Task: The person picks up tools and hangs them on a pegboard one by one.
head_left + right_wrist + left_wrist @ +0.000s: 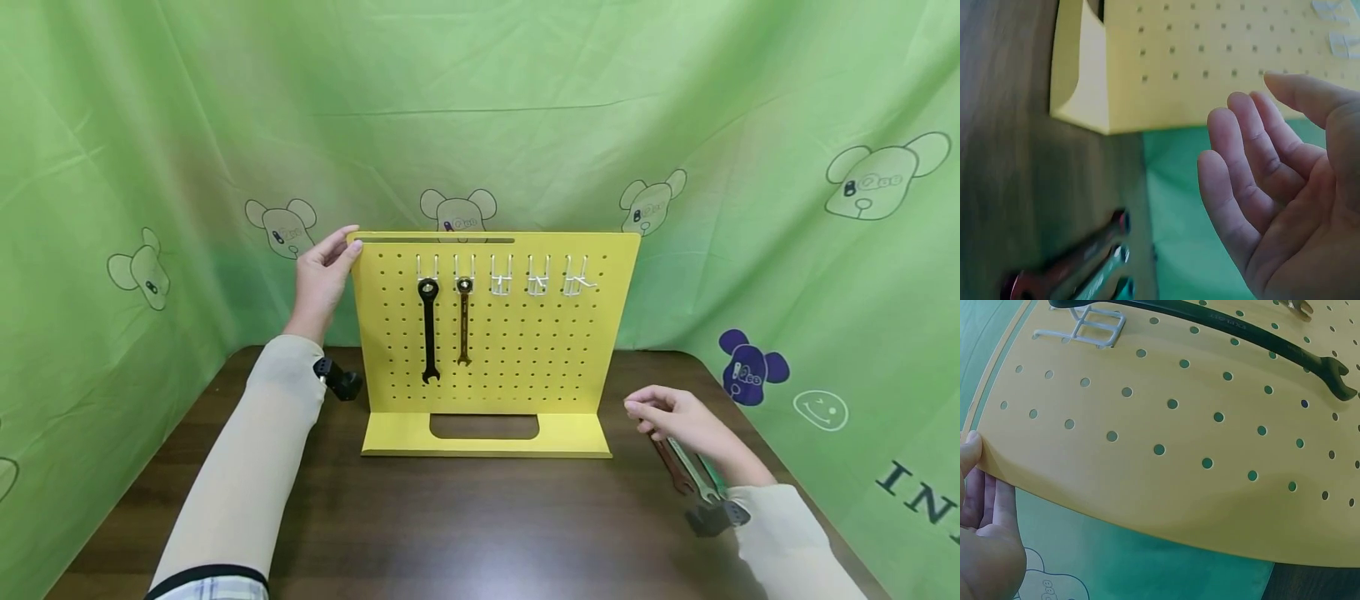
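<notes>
Pegboard [495, 350] stands mid-table, left hand [324, 271] pinching its top corner at 10 o'clock; a hard tug could tip it and shake the black wrench [428, 330] off. Right hand [678, 419], fingers loose and empty, hovers over three wrenches [690, 471] at 4 o'clock and might knock them.

I read only one bit of text: big dark letters "IN" on the green backdrop cloth [911, 492] at lower right in the head view, cut off by the frame edge. The black wrench [1254, 334] in the left wrist view has embossed lettering on its shank, too blurred for me to read. The bear prints [877, 179] on the cloth carry small marks, not legible. No numbers anywhere I can make out.
</notes>
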Available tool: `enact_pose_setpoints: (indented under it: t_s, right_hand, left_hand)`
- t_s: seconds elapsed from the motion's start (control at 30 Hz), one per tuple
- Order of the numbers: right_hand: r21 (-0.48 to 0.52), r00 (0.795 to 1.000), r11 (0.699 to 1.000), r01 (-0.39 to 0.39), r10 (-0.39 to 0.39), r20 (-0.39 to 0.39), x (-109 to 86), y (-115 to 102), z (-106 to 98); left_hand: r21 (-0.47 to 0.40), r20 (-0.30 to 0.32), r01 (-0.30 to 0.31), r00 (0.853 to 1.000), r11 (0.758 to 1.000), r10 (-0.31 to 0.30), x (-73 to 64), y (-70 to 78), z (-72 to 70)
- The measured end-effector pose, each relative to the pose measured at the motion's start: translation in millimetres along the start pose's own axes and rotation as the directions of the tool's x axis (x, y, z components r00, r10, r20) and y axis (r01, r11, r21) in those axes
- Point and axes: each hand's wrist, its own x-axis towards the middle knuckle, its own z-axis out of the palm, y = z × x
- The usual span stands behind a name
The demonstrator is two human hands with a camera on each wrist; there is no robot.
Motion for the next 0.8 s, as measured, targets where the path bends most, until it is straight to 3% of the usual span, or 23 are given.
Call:
enact_pose_setpoints:
  t_s: [0.13,0.33,0.8]
  right_hand:
    - [0.032,0.998,0.998,-0.055,0.055,-0.02,-8.6,14,-8]
    - [0.055,0.998,0.997,-0.049,0.051,-0.037,-14.3,34,-14]
    - [-0.055,0.986,0.985,-0.164,0.162,-0.034,-10.1,74,-15]
  left_hand:
    - [0.005,0.002,0.006,1.0,1.0,-0.006,-0.9,0.8,0.1]
    - [-0.008,0.0,-0.003,1.0,1.0,0.003,-2.3,1.5,0.5]
    - [-0.016,-0.003,-0.008,1.0,1.0,0.008,-1.1,0.1,0.5]
